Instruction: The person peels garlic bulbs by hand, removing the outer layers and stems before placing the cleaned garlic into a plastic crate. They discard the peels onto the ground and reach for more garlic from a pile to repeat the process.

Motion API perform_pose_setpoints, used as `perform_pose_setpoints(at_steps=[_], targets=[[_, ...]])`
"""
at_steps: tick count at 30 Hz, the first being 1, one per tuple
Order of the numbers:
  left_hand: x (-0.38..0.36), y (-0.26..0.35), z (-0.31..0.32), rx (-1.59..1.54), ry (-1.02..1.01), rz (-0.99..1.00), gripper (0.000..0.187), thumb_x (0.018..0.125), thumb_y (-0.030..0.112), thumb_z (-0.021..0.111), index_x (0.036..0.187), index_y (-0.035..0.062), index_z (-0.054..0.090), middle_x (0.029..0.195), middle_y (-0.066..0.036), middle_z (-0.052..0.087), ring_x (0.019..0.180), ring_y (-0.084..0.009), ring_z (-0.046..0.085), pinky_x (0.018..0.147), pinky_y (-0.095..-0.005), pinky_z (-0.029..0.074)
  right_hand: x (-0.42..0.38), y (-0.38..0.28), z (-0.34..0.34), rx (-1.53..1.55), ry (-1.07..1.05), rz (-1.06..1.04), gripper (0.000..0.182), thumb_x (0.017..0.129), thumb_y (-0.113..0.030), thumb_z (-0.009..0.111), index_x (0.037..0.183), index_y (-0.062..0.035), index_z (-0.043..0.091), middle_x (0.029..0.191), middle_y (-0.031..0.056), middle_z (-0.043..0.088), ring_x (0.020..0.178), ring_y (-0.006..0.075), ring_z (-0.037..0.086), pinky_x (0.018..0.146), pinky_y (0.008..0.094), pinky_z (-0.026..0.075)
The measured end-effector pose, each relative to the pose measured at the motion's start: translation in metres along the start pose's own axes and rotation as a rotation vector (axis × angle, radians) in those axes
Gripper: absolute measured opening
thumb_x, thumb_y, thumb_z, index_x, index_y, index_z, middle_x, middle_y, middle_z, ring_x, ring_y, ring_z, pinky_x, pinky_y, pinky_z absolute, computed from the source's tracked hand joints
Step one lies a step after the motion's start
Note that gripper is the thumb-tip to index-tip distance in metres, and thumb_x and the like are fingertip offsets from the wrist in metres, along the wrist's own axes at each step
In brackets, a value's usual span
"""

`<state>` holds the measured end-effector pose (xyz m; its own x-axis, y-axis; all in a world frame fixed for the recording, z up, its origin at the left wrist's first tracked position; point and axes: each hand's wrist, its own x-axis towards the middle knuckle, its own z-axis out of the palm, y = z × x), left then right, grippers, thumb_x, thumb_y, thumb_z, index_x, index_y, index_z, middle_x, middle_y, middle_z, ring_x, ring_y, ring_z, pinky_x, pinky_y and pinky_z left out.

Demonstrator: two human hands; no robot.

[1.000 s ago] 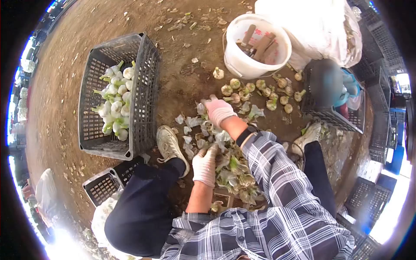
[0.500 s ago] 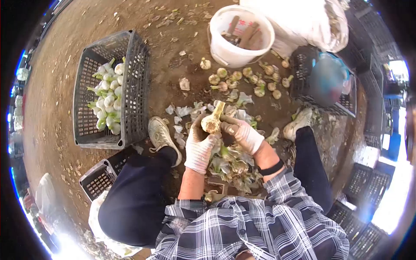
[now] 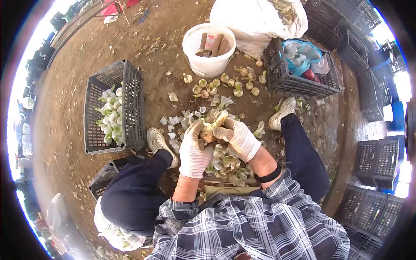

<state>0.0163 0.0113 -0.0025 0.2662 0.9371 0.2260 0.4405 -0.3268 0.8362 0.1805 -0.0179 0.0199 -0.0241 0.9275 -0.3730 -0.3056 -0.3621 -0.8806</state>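
A pale, soil-stained fennel bulb with a stubby cut stalk (image 3: 211, 128) sits between both gloved hands, its stalk end pointing up and away from the fingers. The left hand in a white knit glove (image 3: 193, 149) wraps its fingers around the bulb's left side; the right hand in a white knit glove (image 3: 239, 138) closes on the right side, fingertips (image 3: 222, 133) pressed to it. The bulb's lower half is hidden by the gloves.

Below the fingers lies a heap of trimmed green-white leaves (image 3: 227, 162). Left of them, a grey plastic lattice crate (image 3: 135, 106) holds clean white bulbs (image 3: 110, 115). Beyond the fingers, a white plastic bucket (image 3: 203, 65) contains brown sticks, hard to identify, with untrimmed bulbs (image 3: 225, 82) scattered on the dirt floor. A dark crate (image 3: 286, 82) holds blue plastic bags.
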Motion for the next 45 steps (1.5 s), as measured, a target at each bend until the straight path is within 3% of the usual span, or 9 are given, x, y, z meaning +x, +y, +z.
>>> perform_pose_setpoints(at_steps=[9, 13, 16, 20, 23, 31, 35, 41, 45], targets=[[-0.014, 0.031, -0.011, -0.398, -0.126, -0.343, 0.068, 0.064, -0.005, 0.081, 0.125, -0.0019, 0.052, 0.11, -0.01, 0.064, 0.099, -0.0145, 0.062, 0.087, -0.0291, 0.053, -0.017, 0.012, -0.007, -0.012, -0.019, -0.186, 0.021, 0.09, -0.007, 0.056, 0.108, -0.0016, 0.065, 0.082, -0.0008, 0.063, 0.075, 0.0084, 0.056, 0.068, 0.0278, 0.049], [-0.012, 0.01, -0.024, -1.477, -0.504, -0.634, 0.047, 0.088, 0.028, 0.063, 0.121, -0.005, 0.054, 0.1, -0.011, 0.066, 0.078, -0.0169, 0.066, 0.07, -0.0285, 0.055, -0.019, 0.019, -0.003, -0.454, 0.116, -0.453, 0.017, 0.088, 0.001, 0.055, 0.104, -0.0015, 0.062, 0.081, -0.0007, 0.061, 0.076, 0.0085, 0.054, 0.072, 0.0268, 0.048], [-0.012, 0.009, -0.018, -1.236, -0.274, -0.746, 0.054, 0.087, 0.03, 0.065, 0.128, -0.0031, 0.054, 0.097, -0.012, 0.068, 0.067, -0.0178, 0.064, 0.061, -0.0324, 0.055, -0.028, 0.008, 0.002, -0.086, 0.138, -0.26, 0.014, 0.09, 0.002, 0.057, 0.103, -0.003, 0.061, 0.085, 0.001, 0.061, 0.081, 0.0092, 0.055, 0.073, 0.0267, 0.048], [-0.018, 0.034, -0.013, -0.756, -0.193, -0.443, 0.064, 0.09, 0.025, 0.073, 0.14, -0.0036, 0.044, 0.112, -0.009, 0.065, 0.089, -0.0122, 0.063, 0.072, -0.0265, 0.054, -0.035, 0.013, 0.017, -0.059, 0.224, -0.513, 0.014, 0.092, -0.005, 0.06, 0.106, -0.0023, 0.06, 0.09, 0.001, 0.061, 0.083, 0.009, 0.055, 0.075, 0.0248, 0.048], [-0.023, 0.024, -0.012, -0.895, -0.243, -0.494, 0.074, 0.08, 0.03, 0.084, 0.137, -0.0012, 0.049, 0.115, -0.007, 0.062, 0.095, -0.011, 0.06, 0.072, -0.0242, 0.053, -0.047, 0.004, 0.01, -0.169, 0.209, -0.27, 0.023, 0.093, -0.007, 0.061, 0.115, -0.0019, 0.058, 0.097, 0.0025, 0.061, 0.084, 0.0095, 0.056, 0.076, 0.0251, 0.05], [-0.019, 0.041, -0.02, -1.035, -0.401, -0.427, 0.105, 0.061, 0.046, 0.093, 0.142, -0.0002, 0.042, 0.103, -0.005, 0.065, 0.079, -0.0105, 0.063, 0.054, -0.0191, 0.047, -0.014, 0.039, 0.01, 0.85, 0.158, 0.006, 0.028, 0.092, -0.003, 0.057, 0.12, -0.0013, 0.057, 0.106, 0.0078, 0.065, 0.093, 0.0202, 0.066, 0.082, 0.0341, 0.055], [-0.019, 0.041, -0.025, -1.025, -0.414, -0.396, 0.102, 0.063, 0.039, 0.093, 0.142, 0.0, 0.041, 0.115, -0.007, 0.062, 0.097, -0.0145, 0.063, 0.071, -0.0235, 0.054, 0.005, 0.064, -0.017, -0.799, 0.188, 0.074, 0.043, 0.091, -0.018, 0.061, 0.129, 0.0003, 0.053, 0.108, 0.0178, 0.064, 0.099, 0.0265, 0.064, 0.083, 0.0347, 0.052], [-0.01, 0.013, -0.021, -0.626, -0.382, -0.259, 0.073, 0.072, 0.006, 0.083, 0.136, -0.0009, 0.048, 0.12, -0.01, 0.062, 0.109, -0.0191, 0.061, 0.097, -0.0325, 0.049, -0.029, 0.032, -0.029, 0.249, -0.197, 0.017, 0.074, 0.092, -0.031, 0.067, 0.15, -0.0043, 0.031, 0.138, 0.011, 0.051, 0.124, 0.0199, 0.053, 0.102, 0.0321, 0.044], [-0.002, 0.019, -0.021, -0.317, -0.351, -0.145, 0.056, 0.077, 0.004, 0.079, 0.129, -0.0009, 0.058, 0.113, -0.01, 0.065, 0.104, -0.0163, 0.062, 0.091, -0.0297, 0.051, -0.028, 0.017, -0.012, 0.083, -0.146, -0.157, 0.059, 0.091, -0.016, 0.066, 0.145, -0.0046, 0.044, 0.126, 0.005, 0.06, 0.112, 0.0144, 0.058, 0.096, 0.0274, 0.046]])
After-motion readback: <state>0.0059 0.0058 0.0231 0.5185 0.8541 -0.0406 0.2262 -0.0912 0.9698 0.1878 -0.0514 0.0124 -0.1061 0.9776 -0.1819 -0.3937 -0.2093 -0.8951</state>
